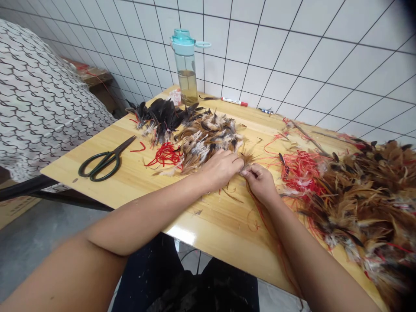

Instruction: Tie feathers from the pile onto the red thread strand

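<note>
the left hand [222, 167] and right hand [260, 182] pinch shut on one small brown feather tuft [247, 159] low over the table [211, 225], seemingly steadying its quills, with the loose pile [208, 138] just behind and the strung heap [364, 195] alongside.

Craft workshop: feather heaps [364, 195], scissors [105, 159] on table [214, 225].

The feather tuft [247, 158] is a small bunch of short, rusty-brown feathers with wispy tips fanning toward the far side. It sits just above the wooden tabletop near the table's middle, pinched at its base between the fingertips of the left hand [221, 167] and the right hand [260, 182]. A thin red thread [260, 212] trails from below the tuft toward the near table edge, lying loose and curved.
</note>
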`<state>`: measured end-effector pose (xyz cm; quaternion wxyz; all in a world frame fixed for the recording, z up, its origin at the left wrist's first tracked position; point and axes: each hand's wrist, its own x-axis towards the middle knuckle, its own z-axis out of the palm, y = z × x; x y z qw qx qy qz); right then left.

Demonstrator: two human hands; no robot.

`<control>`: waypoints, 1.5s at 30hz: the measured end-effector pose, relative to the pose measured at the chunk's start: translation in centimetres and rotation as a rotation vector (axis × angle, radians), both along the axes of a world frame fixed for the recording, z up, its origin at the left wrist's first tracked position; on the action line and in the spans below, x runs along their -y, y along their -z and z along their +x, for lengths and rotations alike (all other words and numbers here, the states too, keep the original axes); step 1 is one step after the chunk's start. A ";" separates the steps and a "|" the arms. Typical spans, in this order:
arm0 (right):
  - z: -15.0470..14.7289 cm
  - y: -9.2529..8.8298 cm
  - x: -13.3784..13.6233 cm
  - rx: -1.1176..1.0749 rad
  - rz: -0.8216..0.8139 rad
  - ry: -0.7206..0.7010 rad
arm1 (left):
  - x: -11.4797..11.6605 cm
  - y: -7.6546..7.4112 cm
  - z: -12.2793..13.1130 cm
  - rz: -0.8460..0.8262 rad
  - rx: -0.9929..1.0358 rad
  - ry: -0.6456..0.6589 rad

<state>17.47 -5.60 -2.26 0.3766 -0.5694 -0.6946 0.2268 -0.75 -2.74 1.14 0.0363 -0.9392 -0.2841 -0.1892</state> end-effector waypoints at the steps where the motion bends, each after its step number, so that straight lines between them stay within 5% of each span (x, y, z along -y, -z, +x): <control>1: 0.0 0.0 0.0 -0.005 0.001 -0.007 | 0.1 -0.1 0.1 -0.003 -0.007 0.001; 12: 0.0 -0.7 0.2 -0.112 -0.020 -0.061 | 0.4 -0.3 0.2 0.124 -0.004 0.006; 25: 0.2 -0.7 0.3 -0.196 -0.111 -0.119 | 0.3 -0.5 0.1 0.069 0.097 0.047; 34: 0.8 -0.1 -0.1 -0.205 -0.117 -0.107 | 0.8 -2.0 -1.0 0.130 0.364 -0.049; 45: 1.0 0.4 -0.4 -0.231 -0.123 -0.064 | -0.7 -0.5 -1.2 -0.179 0.154 0.087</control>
